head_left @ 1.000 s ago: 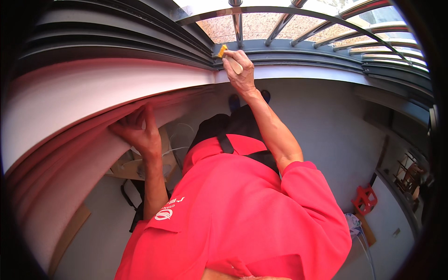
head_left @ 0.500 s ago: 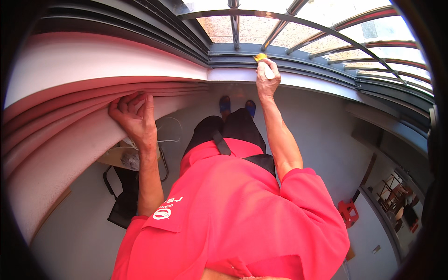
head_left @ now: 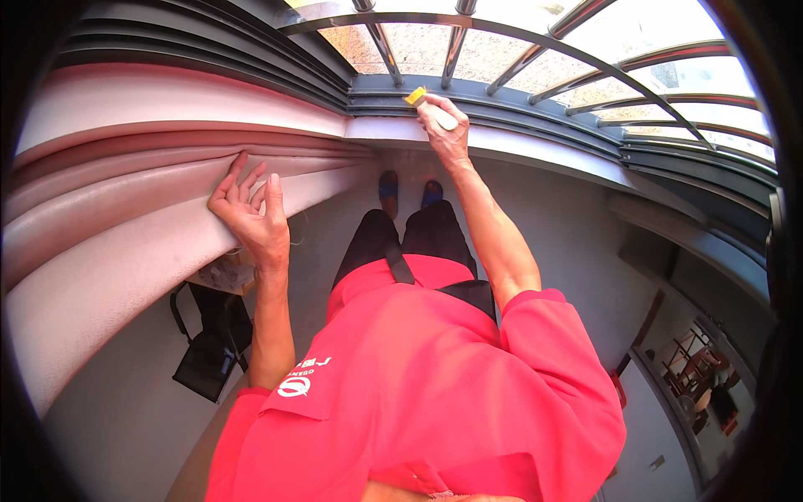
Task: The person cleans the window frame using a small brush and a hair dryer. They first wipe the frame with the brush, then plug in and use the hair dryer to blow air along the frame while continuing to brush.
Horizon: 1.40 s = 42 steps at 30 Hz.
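Note:
My right hand (head_left: 446, 134) is closed around the white handle of a small brush (head_left: 417, 97) with yellow bristles. The bristle end points up and left, over the dark grey window track (head_left: 385, 102); whether it touches the track I cannot tell. On the left, my left hand (head_left: 251, 209) rests against the folds of a pale pinkish curtain (head_left: 117, 209). Its fingers are apart and a little bent, the thumb raised, and nothing is held in it. Fingertips press along one of the curtain's folds.
Metal bars (head_left: 456, 50) stand beyond the window track. Below it runs a white sill (head_left: 502, 140). A black chair (head_left: 209, 351) and a small table (head_left: 238, 276) are at lower left, partly behind the curtain. A doorway (head_left: 703, 376) opens at lower right.
My right hand and the brush have shifted left along the track. My left fingers have spread, and the curtain bulges lower and covers more of the table. The whole view has turned slightly.

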Each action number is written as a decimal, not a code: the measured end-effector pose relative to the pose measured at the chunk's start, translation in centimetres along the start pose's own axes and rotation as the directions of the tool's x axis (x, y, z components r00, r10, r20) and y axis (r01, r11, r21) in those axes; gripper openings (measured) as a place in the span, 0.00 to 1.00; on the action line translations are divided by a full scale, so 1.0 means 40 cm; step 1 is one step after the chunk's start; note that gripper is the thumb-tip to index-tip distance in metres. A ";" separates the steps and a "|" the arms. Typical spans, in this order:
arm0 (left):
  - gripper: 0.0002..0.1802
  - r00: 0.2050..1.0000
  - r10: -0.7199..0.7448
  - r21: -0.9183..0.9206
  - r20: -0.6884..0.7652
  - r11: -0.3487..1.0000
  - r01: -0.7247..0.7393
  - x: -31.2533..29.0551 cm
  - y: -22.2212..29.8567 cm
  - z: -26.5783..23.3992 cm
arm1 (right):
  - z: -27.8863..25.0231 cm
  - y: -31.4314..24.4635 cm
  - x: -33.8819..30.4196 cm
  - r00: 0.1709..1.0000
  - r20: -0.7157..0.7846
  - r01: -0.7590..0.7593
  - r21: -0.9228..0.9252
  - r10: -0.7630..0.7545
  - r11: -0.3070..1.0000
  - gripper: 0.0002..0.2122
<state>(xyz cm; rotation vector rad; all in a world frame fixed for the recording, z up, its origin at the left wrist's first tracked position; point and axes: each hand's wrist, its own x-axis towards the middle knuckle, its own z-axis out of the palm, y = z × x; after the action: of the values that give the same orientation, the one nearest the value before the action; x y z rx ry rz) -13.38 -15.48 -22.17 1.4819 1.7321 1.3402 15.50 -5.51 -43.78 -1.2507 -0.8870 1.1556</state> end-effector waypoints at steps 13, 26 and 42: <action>0.34 0.951 -0.228 0.123 0.210 0.971 0.206 -0.122 0.024 0.039 | -0.316 -0.024 -0.042 0.937 -0.346 -0.035 -0.209 -0.041 0.977 0.09; 0.42 0.946 -0.246 0.091 0.209 0.968 0.232 -0.111 0.039 0.067 | -0.169 -0.037 -0.072 0.990 0.072 0.137 -0.335 -0.119 0.932 0.07; 0.31 0.977 -0.201 0.084 0.072 0.977 0.195 -0.085 -0.037 0.053 | -0.322 -0.184 0.044 0.667 0.744 0.695 -0.613 -0.019 0.376 0.05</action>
<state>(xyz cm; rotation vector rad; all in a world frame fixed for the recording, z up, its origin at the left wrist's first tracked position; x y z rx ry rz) -11.29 -17.79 -25.08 1.3426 1.8436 1.1092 29.47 -6.49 -38.54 -1.2686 -2.4465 0.6468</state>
